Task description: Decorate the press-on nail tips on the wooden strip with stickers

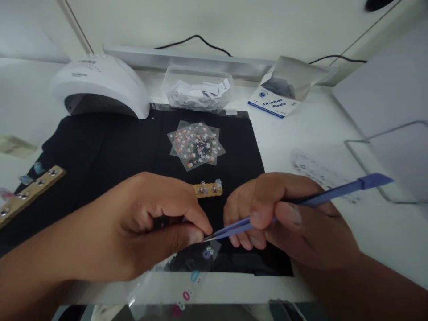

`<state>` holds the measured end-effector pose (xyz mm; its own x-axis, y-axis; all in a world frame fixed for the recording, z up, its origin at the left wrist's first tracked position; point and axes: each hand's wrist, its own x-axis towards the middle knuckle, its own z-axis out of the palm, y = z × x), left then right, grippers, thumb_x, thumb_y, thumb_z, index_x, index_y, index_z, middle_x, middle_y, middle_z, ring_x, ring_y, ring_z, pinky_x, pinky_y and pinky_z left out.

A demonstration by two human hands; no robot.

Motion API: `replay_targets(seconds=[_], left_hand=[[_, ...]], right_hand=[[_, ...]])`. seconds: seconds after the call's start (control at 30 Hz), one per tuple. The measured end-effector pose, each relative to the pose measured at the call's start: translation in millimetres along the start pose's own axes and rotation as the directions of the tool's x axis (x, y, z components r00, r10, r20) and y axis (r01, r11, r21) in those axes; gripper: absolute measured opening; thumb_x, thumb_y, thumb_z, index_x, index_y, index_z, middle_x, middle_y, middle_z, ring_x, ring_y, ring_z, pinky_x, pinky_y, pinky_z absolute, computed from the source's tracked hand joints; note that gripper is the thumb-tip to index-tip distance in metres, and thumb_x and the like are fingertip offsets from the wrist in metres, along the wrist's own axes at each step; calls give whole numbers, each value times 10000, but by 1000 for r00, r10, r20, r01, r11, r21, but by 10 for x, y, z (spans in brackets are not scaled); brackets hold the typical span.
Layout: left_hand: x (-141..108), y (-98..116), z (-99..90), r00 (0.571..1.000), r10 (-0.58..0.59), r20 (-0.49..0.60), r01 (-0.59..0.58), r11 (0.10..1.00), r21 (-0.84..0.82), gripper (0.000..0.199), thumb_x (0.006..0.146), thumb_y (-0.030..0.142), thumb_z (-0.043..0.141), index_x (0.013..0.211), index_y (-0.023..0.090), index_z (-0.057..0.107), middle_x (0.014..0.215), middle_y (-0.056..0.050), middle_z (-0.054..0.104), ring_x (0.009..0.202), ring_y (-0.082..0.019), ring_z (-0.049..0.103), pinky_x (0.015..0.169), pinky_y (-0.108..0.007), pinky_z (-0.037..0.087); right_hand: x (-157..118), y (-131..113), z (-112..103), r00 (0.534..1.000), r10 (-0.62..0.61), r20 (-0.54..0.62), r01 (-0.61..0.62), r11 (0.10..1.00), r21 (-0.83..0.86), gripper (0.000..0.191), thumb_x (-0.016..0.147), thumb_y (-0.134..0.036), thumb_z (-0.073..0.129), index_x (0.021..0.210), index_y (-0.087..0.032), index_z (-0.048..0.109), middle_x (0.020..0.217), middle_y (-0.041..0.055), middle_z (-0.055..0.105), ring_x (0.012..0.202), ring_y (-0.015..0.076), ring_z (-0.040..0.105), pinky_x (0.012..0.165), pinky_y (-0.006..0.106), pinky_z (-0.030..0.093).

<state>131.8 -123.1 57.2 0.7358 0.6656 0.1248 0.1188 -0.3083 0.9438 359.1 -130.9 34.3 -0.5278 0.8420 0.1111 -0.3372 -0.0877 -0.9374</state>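
Note:
My left hand point(160, 227) is closed, thumb and forefinger pinched together. From beneath it hangs a clear sticker sheet point(200, 263) with small coloured ring shapes and eyes, reaching past the table's front edge. My right hand point(287, 218) grips blue tweezers point(337, 192) like a pen. Their fine metal tips touch the left thumb and fingertip; whether anything tiny is between them is hidden. Just behind the left hand, a short wooden strip point(210, 190) carries metal studs and small clear pieces, its left part covered by the hand.
Patterned clear sheets point(197, 142) lie stacked on a black cloth point(117, 147). At the back are a white nail lamp point(100, 84), a clear tub point(199, 100) of packets and an alcohol pads box point(277, 96). Another studded strip point(36, 189) is at left, a wire stand point(371, 165) at right.

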Motion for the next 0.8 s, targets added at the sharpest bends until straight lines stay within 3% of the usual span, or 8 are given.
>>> replay_targets(seconds=[0.8], left_hand=[[19,-2,-10,1000,-4,25,3,1000,27,161,918,76,581,848,164,697,751,14,702,624,-68,605,558,-154,443]], right_hand=[[10,-12,14,993,118,14,-119,990,70,250,910,-358,656,752,-166,682,549,-12,596,507,139,611,513,279,531]])
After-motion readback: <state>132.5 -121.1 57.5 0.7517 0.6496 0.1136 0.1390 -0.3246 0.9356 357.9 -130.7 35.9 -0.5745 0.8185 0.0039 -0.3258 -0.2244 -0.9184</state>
